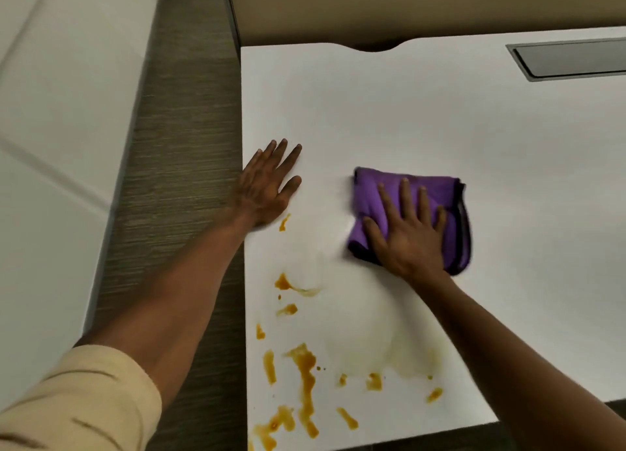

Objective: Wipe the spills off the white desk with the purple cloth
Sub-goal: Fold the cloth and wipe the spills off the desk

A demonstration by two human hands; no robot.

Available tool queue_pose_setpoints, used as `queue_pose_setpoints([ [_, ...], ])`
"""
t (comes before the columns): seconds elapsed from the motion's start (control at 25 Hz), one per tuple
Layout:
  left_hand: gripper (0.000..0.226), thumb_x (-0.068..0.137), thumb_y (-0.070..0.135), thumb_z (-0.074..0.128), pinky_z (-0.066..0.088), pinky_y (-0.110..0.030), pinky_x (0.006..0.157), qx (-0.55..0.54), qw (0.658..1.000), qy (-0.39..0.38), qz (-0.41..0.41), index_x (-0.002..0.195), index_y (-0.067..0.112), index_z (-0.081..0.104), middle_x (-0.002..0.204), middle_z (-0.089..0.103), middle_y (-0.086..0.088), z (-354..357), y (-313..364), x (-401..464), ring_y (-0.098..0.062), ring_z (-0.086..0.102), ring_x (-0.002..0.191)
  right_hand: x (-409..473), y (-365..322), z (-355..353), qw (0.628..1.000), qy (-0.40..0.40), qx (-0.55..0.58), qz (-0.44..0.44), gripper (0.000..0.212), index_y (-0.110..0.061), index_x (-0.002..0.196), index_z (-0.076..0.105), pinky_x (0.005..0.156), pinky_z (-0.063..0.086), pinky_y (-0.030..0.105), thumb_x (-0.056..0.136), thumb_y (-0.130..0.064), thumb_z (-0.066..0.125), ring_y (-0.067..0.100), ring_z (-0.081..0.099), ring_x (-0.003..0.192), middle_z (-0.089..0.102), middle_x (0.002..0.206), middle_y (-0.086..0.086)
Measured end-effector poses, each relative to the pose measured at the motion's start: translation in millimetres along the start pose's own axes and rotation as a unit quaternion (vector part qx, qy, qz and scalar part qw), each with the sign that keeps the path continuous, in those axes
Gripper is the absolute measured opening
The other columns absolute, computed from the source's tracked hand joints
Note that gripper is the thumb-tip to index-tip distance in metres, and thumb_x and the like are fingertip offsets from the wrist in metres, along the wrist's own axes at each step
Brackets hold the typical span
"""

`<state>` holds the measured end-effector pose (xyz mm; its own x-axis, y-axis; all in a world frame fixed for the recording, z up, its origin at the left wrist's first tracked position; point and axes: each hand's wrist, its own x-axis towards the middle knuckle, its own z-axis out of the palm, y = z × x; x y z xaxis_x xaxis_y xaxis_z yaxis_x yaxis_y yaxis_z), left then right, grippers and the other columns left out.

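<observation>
- Desk (389, 111): white top, fills centre and right of view; left edge runs down the frame beside a strip of grey-brown floor (183, 179).
- Cloth (430, 193): purple w/ dark edging, folded/bunched, lying on desk mid-frame, right of centre. Blurred at its right side.
- R hand (411, 233): flat on top of cloth, palm down, fingers straight and spread, thumb out to the left at cloth's left edge. Pressing, not curled round it.
- L hand (267, 186): flat on the desk at its left edge, palm down, fingers straight, close together; heel of hand over the desk edge. Holds nothing. Well apart from cloth.
- L arm reaches in from lower left; cream sleeve (84, 399) pushed up past forearm.
- Spills (305, 376): orange-brown streaks and blobs on near-left part of desk, between the two arms. Thickest near the front edge; smaller spots higher up, one just beside L hand's heel.
- Pale yellowish smear (406, 359) right of the streaks, below R hand, faint film.
- Cloth sits beyond the spills, not touching the thick streaks.
- Grey inset panel (572, 59) in desk top, far right.
- Curved notch (374, 48) in desk's far edge; beige wall behind.
- White surface (50, 128) left of floor strip; can't tell what it is.
</observation>
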<state>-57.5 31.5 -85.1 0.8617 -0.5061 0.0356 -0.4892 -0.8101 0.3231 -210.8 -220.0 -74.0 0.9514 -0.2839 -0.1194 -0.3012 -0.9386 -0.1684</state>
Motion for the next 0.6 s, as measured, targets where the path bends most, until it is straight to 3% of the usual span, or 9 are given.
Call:
queue_pose_setpoints([
  [0.16,0.062,0.102,0.038,0.028,0.010,-0.042,0.128,-0.015,1.000,0.016,0.021,0.162,0.023,0.019,0.170,0.017,-0.005,-5,0,-1,-0.023,0.012,0.158,-7,-81,20,0.989,-0.019,0.014,-0.146,0.067,-0.040,0.165,0.006,0.125,-0.010,0.053,0.103,-0.065,0.019,0.028,-0.005,0.160,0.002,0.174,-0.003],
  [0.32,0.066,0.098,0.039,0.036,0.009,-0.044,0.128,-0.069,0.997,-0.007,0.034,0.161,0.024,0.023,0.169,0.021,-0.003,-9,-6,0,-0.022,0.012,0.158,-44,-42,26,0.972,-0.042,0.022,-0.231,0.062,-0.048,0.162,-0.002,0.124,-0.020,0.038,0.104,-0.068,0.008,0.017,-0.011,0.160,0.000,0.173,-0.013],
  [0.4,0.063,0.099,0.035,0.034,0.010,-0.043,0.128,-0.099,0.995,0.004,0.027,0.160,0.023,0.026,0.167,0.025,-0.003,-6,-9,2,-0.020,0.015,0.157,-35,-36,24,0.975,-0.039,0.006,-0.218,0.065,-0.051,0.161,-0.001,0.125,-0.016,0.041,0.100,-0.073,0.006,0.019,-0.007,0.160,-0.002,0.173,-0.014],
  [0.52,0.057,0.104,0.033,0.027,0.012,-0.042,0.128,-0.120,0.992,0.034,0.012,0.160,0.023,0.028,0.165,0.031,-0.002,-1,-11,3,-0.019,0.020,0.156,-13,-80,25,0.990,-0.029,0.012,-0.140,0.074,-0.048,0.162,0.005,0.124,-0.012,0.052,0.095,-0.078,0.011,0.027,-0.005,0.160,-0.002,0.173,-0.009],
  [0.6,0.057,0.104,0.033,0.026,0.012,-0.041,0.128,-0.130,0.991,0.034,0.007,0.160,0.023,0.028,0.165,0.033,-0.002,0,-11,5,-0.019,0.021,0.156,-15,-107,25,0.988,-0.032,0.017,-0.147,0.072,-0.046,0.163,0.012,0.124,-0.009,0.056,0.097,-0.075,0.016,0.030,-0.004,0.160,0.001,0.174,-0.006],
])
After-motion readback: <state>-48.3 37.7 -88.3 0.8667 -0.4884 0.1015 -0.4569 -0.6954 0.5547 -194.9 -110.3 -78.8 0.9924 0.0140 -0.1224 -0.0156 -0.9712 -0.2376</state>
